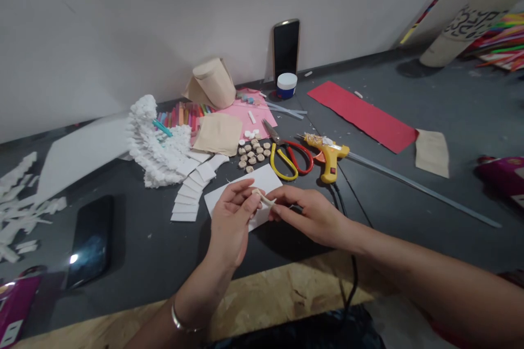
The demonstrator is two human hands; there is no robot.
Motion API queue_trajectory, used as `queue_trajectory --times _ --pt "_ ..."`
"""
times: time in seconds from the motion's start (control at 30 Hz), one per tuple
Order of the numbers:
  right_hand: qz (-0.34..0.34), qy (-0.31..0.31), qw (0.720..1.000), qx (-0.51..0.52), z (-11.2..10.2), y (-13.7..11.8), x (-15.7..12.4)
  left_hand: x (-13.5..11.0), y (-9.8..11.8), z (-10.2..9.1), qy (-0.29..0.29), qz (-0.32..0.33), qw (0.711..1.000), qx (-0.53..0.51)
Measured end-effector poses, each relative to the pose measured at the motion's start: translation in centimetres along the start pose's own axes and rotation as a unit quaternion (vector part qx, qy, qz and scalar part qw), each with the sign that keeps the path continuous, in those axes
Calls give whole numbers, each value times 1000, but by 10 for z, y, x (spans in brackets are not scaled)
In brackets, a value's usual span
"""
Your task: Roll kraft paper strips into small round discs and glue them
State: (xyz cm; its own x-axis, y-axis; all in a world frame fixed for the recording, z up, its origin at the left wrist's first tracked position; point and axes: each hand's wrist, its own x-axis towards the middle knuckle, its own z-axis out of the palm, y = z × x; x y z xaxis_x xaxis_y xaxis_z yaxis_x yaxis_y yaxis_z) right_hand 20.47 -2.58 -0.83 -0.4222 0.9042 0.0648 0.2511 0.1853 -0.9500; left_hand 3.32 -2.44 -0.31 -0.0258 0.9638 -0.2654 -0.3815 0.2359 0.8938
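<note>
My left hand [232,219] pinches one end of a narrow beige strip [267,201], which looks curled at that end. The fingers of my right hand [313,214] are closed on the strip's other end. Both hands are just above a white card [266,177] lying on the dark table. Beyond them sit several small beige rolled discs [251,154]. Scissors [285,161] with one yellow and one red handle lie to the right of the discs. Beside these rests a yellow glue gun [329,158], a long clear glue stick [426,193] reaching out of its back.
Fanned white paper pieces [191,192] and a fluffy white craft piece [159,147] lie left. A dark phone [92,240] is at front left; another phone [286,46] leans on the wall behind a small jar [286,86]. Red paper [362,115] lies right. The glue gun's cord [354,278] hangs over the front edge.
</note>
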Motion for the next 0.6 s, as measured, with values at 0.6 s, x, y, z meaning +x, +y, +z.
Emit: queue_trajectory --times 0.6 --pt "17 34 997 -65 0 -4 0 0 -10 2 -4 -33 999 22"
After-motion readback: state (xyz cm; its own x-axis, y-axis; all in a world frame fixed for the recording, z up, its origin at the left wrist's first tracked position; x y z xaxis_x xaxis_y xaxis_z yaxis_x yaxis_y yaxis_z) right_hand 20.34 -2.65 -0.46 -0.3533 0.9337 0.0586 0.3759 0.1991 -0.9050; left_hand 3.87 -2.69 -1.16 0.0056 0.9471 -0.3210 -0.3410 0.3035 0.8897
